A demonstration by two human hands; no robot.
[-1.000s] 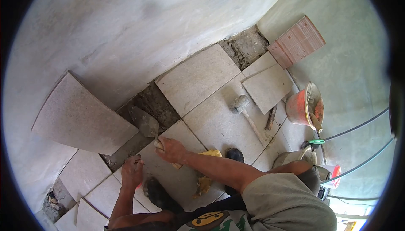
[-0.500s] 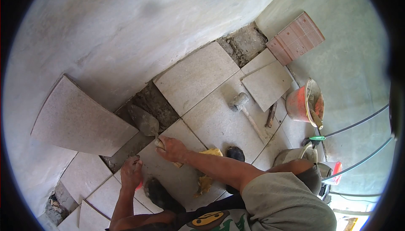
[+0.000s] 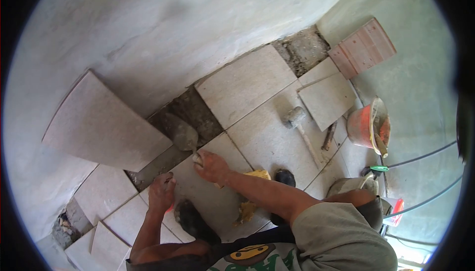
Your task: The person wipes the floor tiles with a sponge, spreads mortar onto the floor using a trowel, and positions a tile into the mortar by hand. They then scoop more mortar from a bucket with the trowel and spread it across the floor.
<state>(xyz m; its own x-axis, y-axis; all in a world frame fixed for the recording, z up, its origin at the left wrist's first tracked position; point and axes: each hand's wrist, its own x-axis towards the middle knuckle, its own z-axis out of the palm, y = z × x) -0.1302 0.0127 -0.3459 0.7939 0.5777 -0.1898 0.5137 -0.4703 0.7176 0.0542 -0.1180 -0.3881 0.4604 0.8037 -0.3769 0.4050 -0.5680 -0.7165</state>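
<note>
Here, right hand (image 3: 212,166) grips a pointed, mortar-caked steel trowel (image 3: 181,132).

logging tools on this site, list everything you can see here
laid tiles: several, beige, floor
loose tile: 1, beige, leaning on wall, left
cut tile: 1, beige, lying on laid tiles near corner
pink tile: 1, leaning on right wall
mortar: grey, bare strip along wall
trowel: 1, grey, blade on mortar
mallet: 1, grey head, pale handle, on laid tiles
bucket: 1, orange, right
sponge: 1, yellow, by right forearm
cables: 2, black, right
shoes: 2, dark, on laid tiles
left hand: on a laid tile by the strip
right hand: grips trowel handle
</note>
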